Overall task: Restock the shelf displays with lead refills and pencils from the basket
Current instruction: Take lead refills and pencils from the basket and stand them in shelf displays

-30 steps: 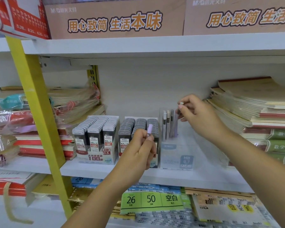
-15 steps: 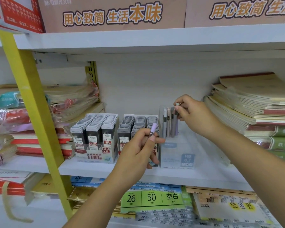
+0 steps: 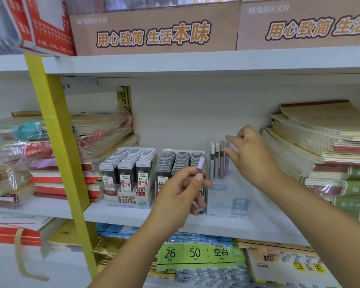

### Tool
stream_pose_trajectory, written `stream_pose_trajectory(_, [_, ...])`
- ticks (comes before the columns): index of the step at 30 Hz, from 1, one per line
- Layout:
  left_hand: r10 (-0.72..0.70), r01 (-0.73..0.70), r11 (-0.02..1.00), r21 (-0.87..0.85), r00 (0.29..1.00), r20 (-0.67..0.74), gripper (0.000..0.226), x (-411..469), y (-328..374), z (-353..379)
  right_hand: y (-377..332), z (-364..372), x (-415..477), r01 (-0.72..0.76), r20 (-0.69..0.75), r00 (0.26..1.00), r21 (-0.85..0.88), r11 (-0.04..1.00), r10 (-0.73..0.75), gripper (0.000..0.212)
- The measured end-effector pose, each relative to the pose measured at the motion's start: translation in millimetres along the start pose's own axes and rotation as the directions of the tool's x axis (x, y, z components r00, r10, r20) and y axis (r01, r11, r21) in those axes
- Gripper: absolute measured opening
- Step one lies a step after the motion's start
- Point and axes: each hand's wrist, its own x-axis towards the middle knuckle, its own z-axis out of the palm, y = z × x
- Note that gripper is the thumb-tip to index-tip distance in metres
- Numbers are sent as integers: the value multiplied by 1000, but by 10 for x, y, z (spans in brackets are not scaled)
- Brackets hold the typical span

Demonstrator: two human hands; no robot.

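A clear plastic display box (image 3: 231,196) marked HB 0.7 stands on the white shelf (image 3: 133,215). Several mechanical pencils (image 3: 218,161) stand upright along its back wall, the rightmost one purple. My right hand (image 3: 249,156) hovers just right of them with fingers spread, holding nothing. My left hand (image 3: 181,196) grips a purple-capped pencil (image 3: 200,166), its top poking up in front of the 0.7 lead refill box (image 3: 179,163). A 0.5 lead refill box (image 3: 129,173) sits further left. The basket is out of view.
Stacks of notebooks (image 3: 324,146) rise at the right, wrapped notebook bundles (image 3: 100,132) at the left. A yellow upright post (image 3: 56,142) crosses the left side. Brown cartons (image 3: 154,28) fill the shelf above. Paper packs (image 3: 195,254) lie on the shelf below.
My right hand has let go of the purple pencil it was pinching; that pencil now stands in the clear box. The fingers have spread. My left hand has stayed put with its pencil.
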Motion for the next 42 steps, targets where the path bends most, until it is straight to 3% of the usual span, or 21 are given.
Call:
stream_pose_trajectory(2, [12,-12,1000,-8,1000,-10,15,6,27,9,-74,-150,-139,-42,-19,999,291,956,50,28])
stream_pose_trajectory(5, [43,-43,999,-9,999,-9,16,35,66,71,-291,-349,-349,-200,272,962,703,683,3,23])
stream_pose_trajectory(7, [62,-63,998,0,998,15,17,49,94,128,-389,-369,-442,-262,326,945,792,552,-20,16])
stream_pose_trajectory(9, [102,-102,994,40,995,19,17,71,119,162,-380,-399,-420,-307,299,950,853,422,86,12])
stream_pose_trajectory(11, [218,-202,950,237,975,-47,14,111,119,137,-273,-471,-323,-292,241,946,924,246,217,8])
stream_pose_trajectory(12, [312,-255,876,410,947,-79,16,133,111,104,-197,-523,-266,-250,189,940,948,196,283,6])
stream_pose_trajectory(14, [478,-314,603,734,878,-18,33,173,96,23,-21,-582,-155,-156,44,932,944,290,359,9])
stream_pose_trajectory(16, [500,-336,355,873,857,127,44,212,61,-30,96,-542,-84,-113,-37,956,867,485,290,13])
stream_pose_trajectory(18, [448,-355,251,900,867,217,51,232,6,-51,148,-421,-51,-131,0,981,735,666,193,15])
stream_pose_trajectory(20, [395,-369,239,898,882,257,53,238,-50,-45,179,-289,-46,-142,55,989,612,778,138,10])
stream_pose_trajectory(25, [412,-384,195,903,867,279,42,259,-163,-43,218,-79,-39,-86,88,995,476,875,49,6])
stream_pose_trajectory(36, [496,-411,220,885,828,261,29,281,-208,-36,182,-38,-3,-49,123,992,447,893,-8,6])
stream_pose_trajectory(39, [504,-419,217,882,822,266,28,285,-211,-44,188,-23,-8,-58,146,989,439,897,-8,16])
stream_pose_trajectory(42, [506,-426,210,880,818,275,28,294,-216,-49,204,34,7,-4,67,997,392,920,-24,9])
